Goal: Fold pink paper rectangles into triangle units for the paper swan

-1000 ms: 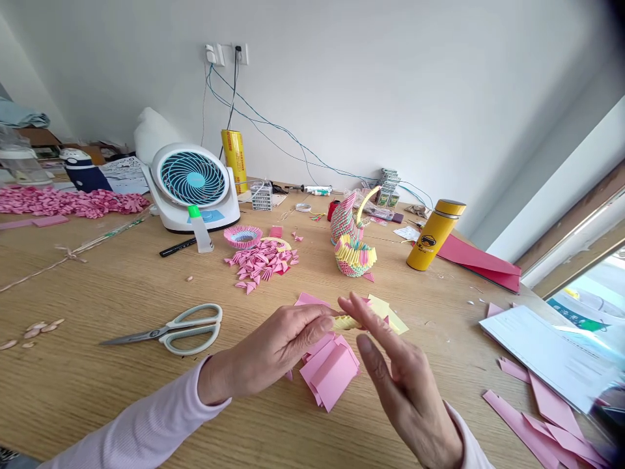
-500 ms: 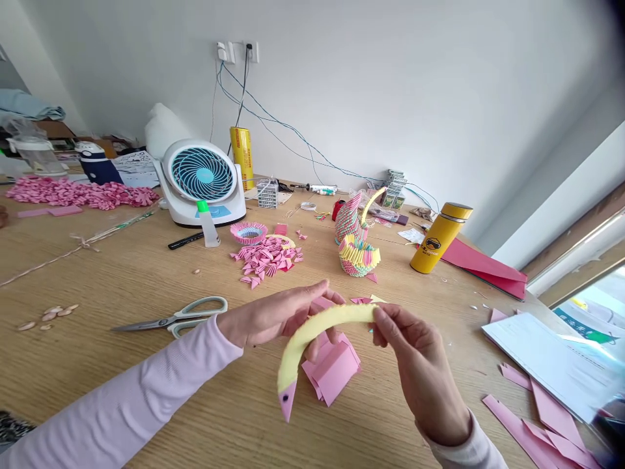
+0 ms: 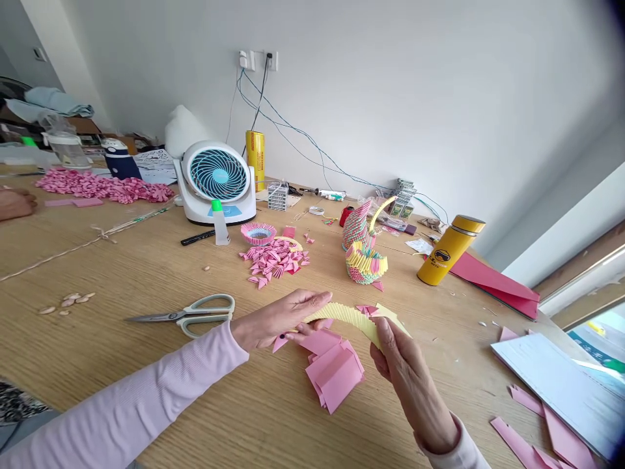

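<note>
My left hand (image 3: 283,318) is closed around one end of a curved yellow folded-paper swan neck (image 3: 344,314). The pink head tip (image 3: 280,343) of the neck pokes out below my palm. Pinched between thumb and fingers of my right hand (image 3: 407,361) is the other end. Under the neck lies a stack of pink paper slips (image 3: 336,374). Scissors (image 3: 208,314) with pale handles lie left of my left hand. Beyond my hands stands a folded-paper swan body (image 3: 366,264) with a yellow rim, in front of a pink-and-green paper swan (image 3: 357,225).
Pink folded pieces (image 3: 276,257) lie beside a pink paper ring (image 3: 258,233). A fan (image 3: 217,179) and glue bottle (image 3: 219,225) stand behind them. A yellow flask (image 3: 449,254) and white sheets (image 3: 556,384) are at right. Another person's hand (image 3: 17,203) rests at far left.
My left hand has closed around the head end of the neck, which has turned to show its ridged side. The view has shifted slightly left.
</note>
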Demonstrator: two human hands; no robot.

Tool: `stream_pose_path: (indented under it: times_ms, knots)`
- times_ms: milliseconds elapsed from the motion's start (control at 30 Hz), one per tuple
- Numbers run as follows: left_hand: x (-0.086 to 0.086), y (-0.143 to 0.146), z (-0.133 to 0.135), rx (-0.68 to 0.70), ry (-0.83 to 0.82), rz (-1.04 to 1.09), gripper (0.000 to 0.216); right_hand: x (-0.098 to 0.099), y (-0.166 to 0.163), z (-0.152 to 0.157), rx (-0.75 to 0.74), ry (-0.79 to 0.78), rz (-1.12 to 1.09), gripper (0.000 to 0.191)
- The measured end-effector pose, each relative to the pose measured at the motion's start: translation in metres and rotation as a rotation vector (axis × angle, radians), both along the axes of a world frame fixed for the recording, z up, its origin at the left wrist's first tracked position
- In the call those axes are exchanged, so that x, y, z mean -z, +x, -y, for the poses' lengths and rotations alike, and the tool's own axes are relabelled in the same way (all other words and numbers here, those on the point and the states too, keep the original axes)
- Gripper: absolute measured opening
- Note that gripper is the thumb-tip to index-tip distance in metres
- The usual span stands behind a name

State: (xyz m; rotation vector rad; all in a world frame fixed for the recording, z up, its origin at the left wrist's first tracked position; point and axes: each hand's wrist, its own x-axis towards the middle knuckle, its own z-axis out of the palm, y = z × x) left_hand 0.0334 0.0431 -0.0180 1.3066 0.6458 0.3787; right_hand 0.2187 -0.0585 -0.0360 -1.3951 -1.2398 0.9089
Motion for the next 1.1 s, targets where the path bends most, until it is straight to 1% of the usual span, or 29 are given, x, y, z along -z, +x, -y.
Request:
stream_pose_path:
  times_ms: [100,200,433,533,633,700,767,867,967,1100]
  knots:
    - [-0.005,0.0,0.004,0.036,0.043,-0.045,0.044,0.012,0.003,-0.003,0.007,0.048,0.088,0.042]
    - [-0.007,0.0,0.005,0.061,0.049,-0.057,0.044,0.021,0.007,-0.005,0.008,0.063,0.173,0.042]
    - [-0.003,0.0,0.004,0.083,0.056,-0.047,0.043,0.028,0.006,-0.005,-0.003,0.118,0.236,0.04]
    - [-0.003,-0.001,0.004,0.073,0.076,-0.073,0.043,0.026,0.006,-0.005,-0.017,0.104,0.209,0.042]
    - [-0.002,-0.002,0.005,0.039,0.113,-0.109,0.045,0.015,0.008,-0.005,-0.102,0.009,0.2,0.044]
    - [-0.001,-0.002,0.005,0.022,0.138,-0.123,0.045,0.006,0.01,-0.006,-0.148,-0.008,0.249,0.042]
    - [0.0,-0.001,0.007,0.02,0.155,-0.13,0.045,0.002,0.01,-0.006,-0.187,0.027,0.324,0.039]
    - [0.0,0.002,0.012,0.037,0.202,-0.132,0.045,0.006,0.008,-0.004,-0.197,0.117,0.456,0.036]
    - [-0.004,0.004,0.017,0.079,0.275,-0.114,0.046,0.014,0.007,-0.002,-0.184,0.187,0.5,0.032]
    - [-0.007,0.003,0.02,0.14,0.283,-0.057,0.046,0.015,0.006,0.001,-0.215,0.152,0.476,0.031]
